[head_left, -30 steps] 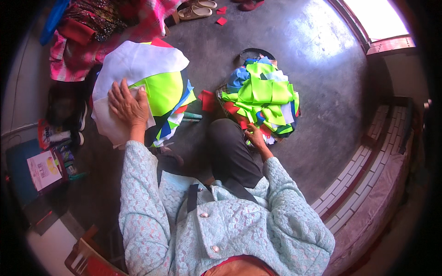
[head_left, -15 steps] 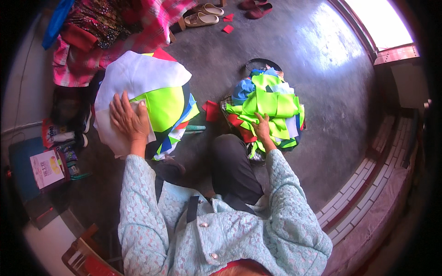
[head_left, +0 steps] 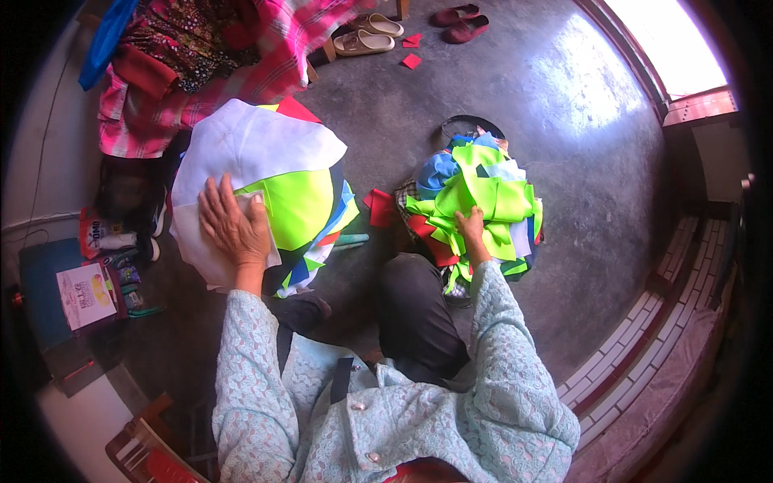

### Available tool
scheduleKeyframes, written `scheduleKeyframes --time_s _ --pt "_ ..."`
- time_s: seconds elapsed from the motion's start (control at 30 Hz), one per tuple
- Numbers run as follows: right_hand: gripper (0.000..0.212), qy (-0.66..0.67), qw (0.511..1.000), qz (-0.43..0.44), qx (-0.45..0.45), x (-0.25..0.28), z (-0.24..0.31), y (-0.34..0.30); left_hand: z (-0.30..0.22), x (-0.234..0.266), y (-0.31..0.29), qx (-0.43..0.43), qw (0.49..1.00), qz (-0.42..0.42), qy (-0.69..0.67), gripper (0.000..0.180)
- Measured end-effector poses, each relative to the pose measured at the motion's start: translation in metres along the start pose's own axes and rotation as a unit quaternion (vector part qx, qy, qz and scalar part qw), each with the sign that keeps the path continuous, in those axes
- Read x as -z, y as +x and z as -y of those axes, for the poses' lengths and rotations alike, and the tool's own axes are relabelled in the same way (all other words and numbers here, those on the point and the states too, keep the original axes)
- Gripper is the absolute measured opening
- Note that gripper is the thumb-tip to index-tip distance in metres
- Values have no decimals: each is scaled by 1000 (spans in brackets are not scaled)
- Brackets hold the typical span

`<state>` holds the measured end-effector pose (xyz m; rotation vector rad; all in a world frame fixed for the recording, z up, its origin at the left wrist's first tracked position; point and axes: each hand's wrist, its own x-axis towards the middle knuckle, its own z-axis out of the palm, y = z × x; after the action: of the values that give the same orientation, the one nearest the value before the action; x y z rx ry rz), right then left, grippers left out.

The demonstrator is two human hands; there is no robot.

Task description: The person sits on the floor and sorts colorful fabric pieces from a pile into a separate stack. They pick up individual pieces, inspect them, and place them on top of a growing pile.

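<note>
My left hand (head_left: 236,229) lies flat with fingers spread on a small white cloth piece (head_left: 268,233), on top of a rounded stack of fabric. A large white cloth (head_left: 262,149) and a neon green cloth (head_left: 302,209) cover most of that stack, with blue, red and dark scraps showing along its right side. To the right, my right hand (head_left: 473,229) pinches a neon green fabric scrap (head_left: 483,193) on a heap of mixed scraps. Those scraps fill a checked bag (head_left: 406,193) with a dark handle (head_left: 475,119) at the far side.
A red scrap (head_left: 381,208) lies on the dark floor between the two heaps. Beige shoes (head_left: 364,43) and maroon shoes (head_left: 465,30) stand farther off. Pink plaid cloth (head_left: 133,113) hangs at upper left; a white and yellow box (head_left: 87,296) is at far left.
My right hand has closed on the neon green scrap, whose folds have shifted and risen slightly. My left hand stays flat on the stack. The whole view has shifted a little.
</note>
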<state>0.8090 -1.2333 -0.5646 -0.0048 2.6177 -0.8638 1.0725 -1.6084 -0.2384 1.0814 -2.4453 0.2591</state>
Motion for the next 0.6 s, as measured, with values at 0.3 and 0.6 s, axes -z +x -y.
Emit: scheduleKeyframes --time_s 0.3,0.6 --pt "41 630 756 -86 -155 63 12 -12 8 11 -9 20 999 4 35 59" --pt "26 709 596 24 -376 64 -174 -35 -39 -15 11 -8 998 -7 -66 60"
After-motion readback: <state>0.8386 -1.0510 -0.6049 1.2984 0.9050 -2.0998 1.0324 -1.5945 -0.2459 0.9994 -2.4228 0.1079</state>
